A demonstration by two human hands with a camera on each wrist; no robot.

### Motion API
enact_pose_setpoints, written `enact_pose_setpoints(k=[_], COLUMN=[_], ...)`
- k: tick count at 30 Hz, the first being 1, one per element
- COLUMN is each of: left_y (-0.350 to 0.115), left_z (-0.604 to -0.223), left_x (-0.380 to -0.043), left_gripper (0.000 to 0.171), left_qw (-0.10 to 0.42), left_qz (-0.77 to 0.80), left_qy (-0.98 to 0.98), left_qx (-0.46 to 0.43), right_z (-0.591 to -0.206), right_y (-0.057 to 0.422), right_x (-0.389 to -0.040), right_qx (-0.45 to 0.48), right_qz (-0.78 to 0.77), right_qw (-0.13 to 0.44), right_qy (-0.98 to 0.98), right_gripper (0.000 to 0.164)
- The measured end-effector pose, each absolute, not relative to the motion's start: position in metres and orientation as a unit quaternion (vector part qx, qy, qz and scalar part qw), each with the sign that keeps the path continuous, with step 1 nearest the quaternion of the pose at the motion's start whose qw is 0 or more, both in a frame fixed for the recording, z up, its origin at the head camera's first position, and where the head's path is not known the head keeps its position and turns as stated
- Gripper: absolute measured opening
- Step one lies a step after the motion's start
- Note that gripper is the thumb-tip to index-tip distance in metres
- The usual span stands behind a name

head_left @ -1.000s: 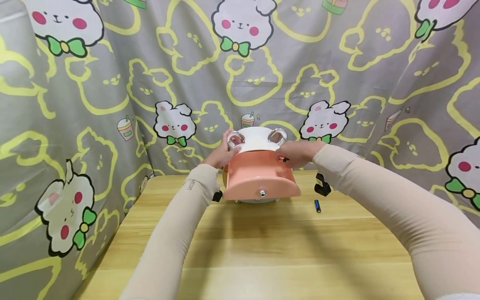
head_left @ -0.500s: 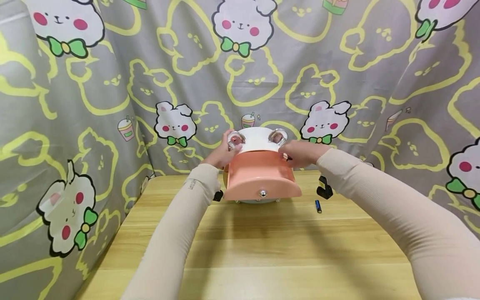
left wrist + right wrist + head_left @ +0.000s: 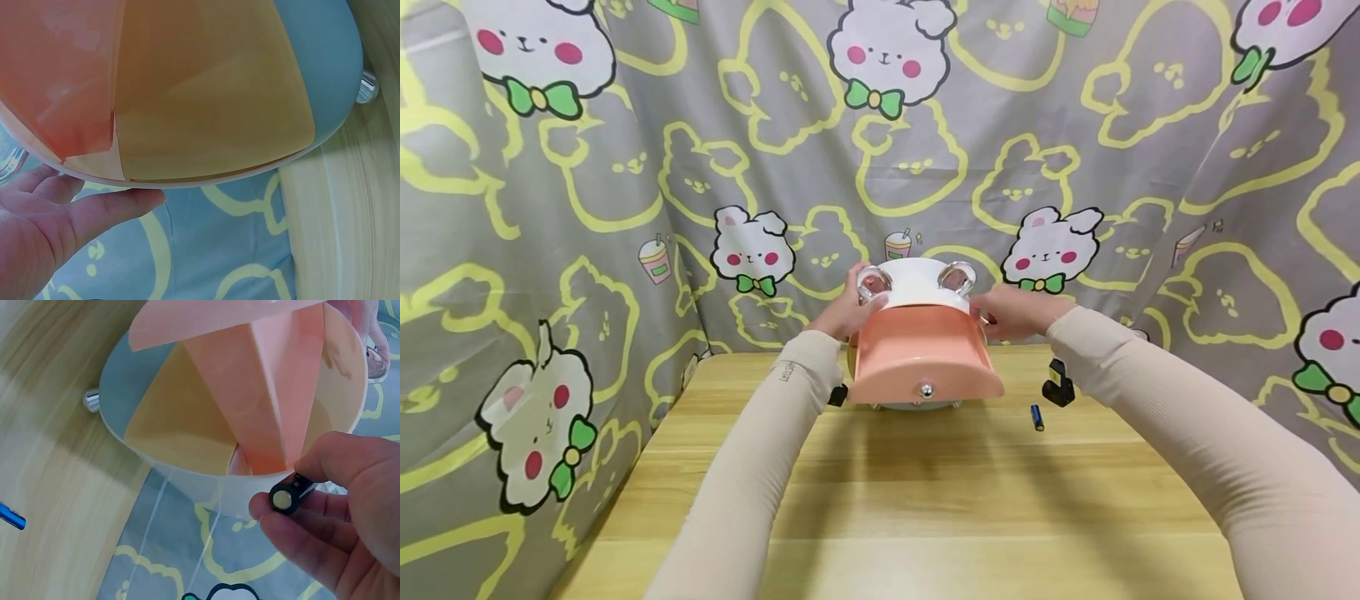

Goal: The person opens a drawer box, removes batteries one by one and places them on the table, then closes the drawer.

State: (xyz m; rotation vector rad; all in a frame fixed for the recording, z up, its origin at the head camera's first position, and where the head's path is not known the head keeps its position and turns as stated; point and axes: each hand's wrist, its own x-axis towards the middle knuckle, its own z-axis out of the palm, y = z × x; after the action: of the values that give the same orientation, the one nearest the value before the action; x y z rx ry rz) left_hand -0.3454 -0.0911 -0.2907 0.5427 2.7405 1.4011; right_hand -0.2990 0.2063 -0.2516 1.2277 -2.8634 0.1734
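A round white storage box (image 3: 917, 282) with two clear ear-shaped rings on top stands on the table. Its peach tray (image 3: 925, 379) with a silver knob is swung out at the front. Yellow (image 3: 215, 94) and blue-grey sections (image 3: 328, 69) show beside the tray. My left hand (image 3: 844, 310) holds the box's upper left side, thumb at the rim near the ear. My right hand (image 3: 1018, 310), just off the box's right side, pinches a black battery (image 3: 284, 499) with its silver end showing. A blue battery (image 3: 1037, 417) lies on the table to the right.
The wooden table (image 3: 880, 500) reaches toward me in front of the box. A patterned curtain (image 3: 820, 167) hangs close behind and at both sides. Black wrist cameras (image 3: 1058, 385) hang below the wrists. Small silver feet (image 3: 92, 400) stick out under the box.
My right hand has drawn slightly to the right, away from the box's rim, with the black battery in its fingers. The left hand, box and swung-out tray stay nearly where they were.
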Motion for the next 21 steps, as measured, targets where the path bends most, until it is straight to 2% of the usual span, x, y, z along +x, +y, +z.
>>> enact_pose_setpoints(k=[21], left_y=[-0.091], left_z=[-0.291], left_x=[-0.346], left_gripper=[0.079], left_qw=[0.012], left_qz=[0.436], left_qy=[0.884], left_qx=[0.169], right_z=[-0.278], right_y=[0.232], right_x=[-0.304], right_qx=[0.315], right_qz=[0.087], right_qw=[0.010], right_qy=[-0.945], right_gripper=[0.013])
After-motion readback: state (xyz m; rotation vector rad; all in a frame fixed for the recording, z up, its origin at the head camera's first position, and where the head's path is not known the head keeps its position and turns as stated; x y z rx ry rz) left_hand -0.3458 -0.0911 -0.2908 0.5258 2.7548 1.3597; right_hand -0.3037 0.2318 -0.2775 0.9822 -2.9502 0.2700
